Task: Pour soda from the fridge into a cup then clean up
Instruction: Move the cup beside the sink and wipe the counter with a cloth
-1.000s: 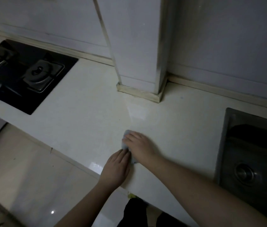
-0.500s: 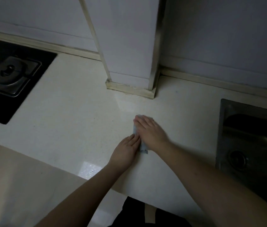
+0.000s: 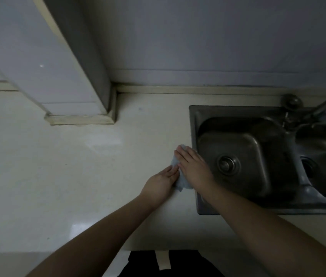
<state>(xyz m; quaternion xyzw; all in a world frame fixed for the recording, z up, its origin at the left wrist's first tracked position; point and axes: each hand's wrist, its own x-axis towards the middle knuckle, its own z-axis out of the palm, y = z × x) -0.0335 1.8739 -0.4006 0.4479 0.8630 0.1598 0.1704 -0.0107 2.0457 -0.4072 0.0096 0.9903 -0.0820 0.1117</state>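
No text, label, brand, number or sign can be read anywhere in this dim view.

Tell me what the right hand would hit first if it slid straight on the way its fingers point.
The right hand lies flat on the cloth, fingers pointing up-left across the counter. Along that line the counter looks bare; the first obstacle is probably the trim at the wall, though depth is hard to judge.
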